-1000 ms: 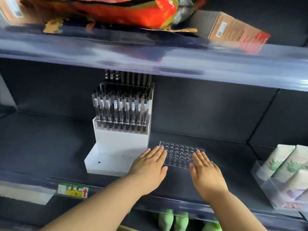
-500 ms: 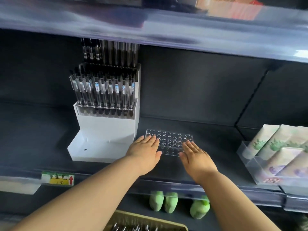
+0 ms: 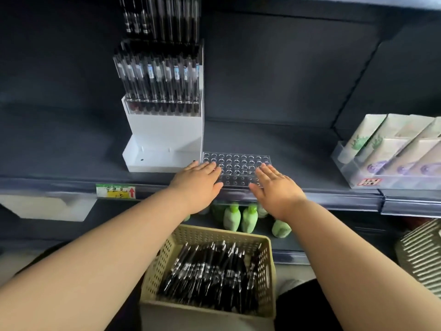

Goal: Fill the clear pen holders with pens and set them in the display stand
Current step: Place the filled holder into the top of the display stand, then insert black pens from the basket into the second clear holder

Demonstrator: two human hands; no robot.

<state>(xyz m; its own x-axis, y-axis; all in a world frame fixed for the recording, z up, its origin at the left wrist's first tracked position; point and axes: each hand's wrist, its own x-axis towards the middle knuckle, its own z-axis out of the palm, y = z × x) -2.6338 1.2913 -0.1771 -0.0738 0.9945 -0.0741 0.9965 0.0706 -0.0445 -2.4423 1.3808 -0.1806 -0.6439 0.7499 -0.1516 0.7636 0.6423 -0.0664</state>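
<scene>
Two flat hands, left hand (image 3: 200, 180) and right hand (image 3: 274, 185), fingers straight, now press the empty clear pen holder (image 3: 238, 163), drawn nearer the shelf edge at mid-frame beside the display stand (image 3: 164, 130), while the basket (image 3: 222, 231) of pens (image 3: 214, 278) appears below, so filling seems next.

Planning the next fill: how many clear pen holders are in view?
2 plainly: an empty pen holder flat on the shelf, right of the display stand; a filled pen holder in the stand. Pen rows behind it may hide more.
</scene>
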